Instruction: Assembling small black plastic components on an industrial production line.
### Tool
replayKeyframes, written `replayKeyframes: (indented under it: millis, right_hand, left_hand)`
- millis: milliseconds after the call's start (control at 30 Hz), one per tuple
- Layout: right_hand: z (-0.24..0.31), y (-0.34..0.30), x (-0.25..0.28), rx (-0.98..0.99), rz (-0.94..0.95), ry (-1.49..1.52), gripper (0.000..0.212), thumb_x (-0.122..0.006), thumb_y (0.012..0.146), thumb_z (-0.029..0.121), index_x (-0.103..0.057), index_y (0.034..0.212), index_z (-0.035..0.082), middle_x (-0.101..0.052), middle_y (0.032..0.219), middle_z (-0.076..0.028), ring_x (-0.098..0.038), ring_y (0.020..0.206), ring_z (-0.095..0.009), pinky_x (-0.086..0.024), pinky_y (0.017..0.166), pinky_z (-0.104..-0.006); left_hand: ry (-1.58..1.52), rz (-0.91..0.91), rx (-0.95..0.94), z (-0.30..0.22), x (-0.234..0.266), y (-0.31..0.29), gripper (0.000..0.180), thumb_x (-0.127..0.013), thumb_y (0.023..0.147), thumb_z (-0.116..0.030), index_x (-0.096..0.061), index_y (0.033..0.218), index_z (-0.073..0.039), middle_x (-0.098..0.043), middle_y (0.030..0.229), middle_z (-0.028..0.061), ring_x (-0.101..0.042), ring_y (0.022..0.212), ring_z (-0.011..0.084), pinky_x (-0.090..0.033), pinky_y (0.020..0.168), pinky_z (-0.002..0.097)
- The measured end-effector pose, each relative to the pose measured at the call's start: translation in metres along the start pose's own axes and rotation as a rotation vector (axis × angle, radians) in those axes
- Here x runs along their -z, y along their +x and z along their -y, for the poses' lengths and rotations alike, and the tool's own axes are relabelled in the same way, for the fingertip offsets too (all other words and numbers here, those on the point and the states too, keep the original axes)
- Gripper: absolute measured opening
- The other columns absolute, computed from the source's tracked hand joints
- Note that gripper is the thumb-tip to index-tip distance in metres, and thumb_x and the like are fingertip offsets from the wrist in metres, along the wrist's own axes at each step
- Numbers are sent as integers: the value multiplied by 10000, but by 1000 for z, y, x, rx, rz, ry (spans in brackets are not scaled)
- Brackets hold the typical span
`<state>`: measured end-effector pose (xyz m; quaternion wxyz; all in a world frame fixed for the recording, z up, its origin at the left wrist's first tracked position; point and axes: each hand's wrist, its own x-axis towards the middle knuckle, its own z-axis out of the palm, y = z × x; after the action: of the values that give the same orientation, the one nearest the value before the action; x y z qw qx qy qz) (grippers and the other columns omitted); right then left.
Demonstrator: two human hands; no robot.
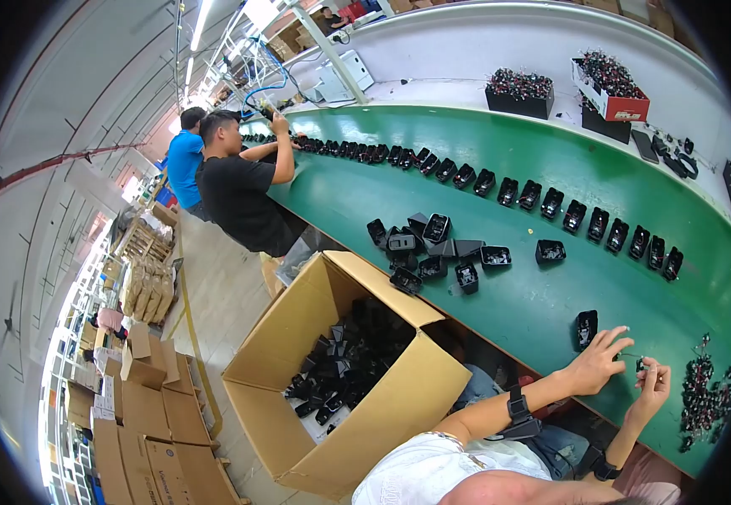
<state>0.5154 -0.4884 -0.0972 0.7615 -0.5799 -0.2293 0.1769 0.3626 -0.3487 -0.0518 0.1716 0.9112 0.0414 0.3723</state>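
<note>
My left hand is over the green table near its front edge, index finger stretched out and the other fingers bent. A thin dark wire runs from its fingers to a small black part, which my right hand pinches between thumb and fingertips. What lies inside the left fingers is partly hidden. Just beyond my left hand stands an open black plastic housing. To the right of my right hand lies a loose pile of small black parts with red and black wires.
A long row of black housings curves along the green table. More housings lie jumbled left of centre. A large cardboard box holds black parts. Filled boxes stand on the back ledge. Two people work further along.
</note>
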Motion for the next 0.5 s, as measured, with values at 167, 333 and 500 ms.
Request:
replayKeyframes:
  millis: [167,333,500]
  right_hand:
    - [28,-17,-4,114,54,-83,171,-585,1040,92,-540,885,36,-683,1035,-105,-521,725,-69,-429,655,-227]
    - [39,-32,-25,146,192,-51,139,-574,1038,58,-541,908,20,-664,1055,-114,-515,776,-80,-435,722,-241]
    - [46,-41,-27,135,272,-50,48,-580,1023,45,-571,993,9,-639,1126,-114,-521,814,-99,-437,767,-256]
  left_hand:
    - [-164,-66,74,-22,26,11,297,-685,754,-3,-641,1047,-26,-578,1326,183,-513,1282,393,-396,1047,503]
    - [-421,-128,139,-26,9,1,356,-700,847,-58,-615,1190,-11,-681,1091,137,-654,1009,323,-485,904,423]
    - [-917,5,524,-23,18,-4,276,-713,921,-75,-628,1176,-15,-686,1088,78,-663,959,174,-514,834,329]
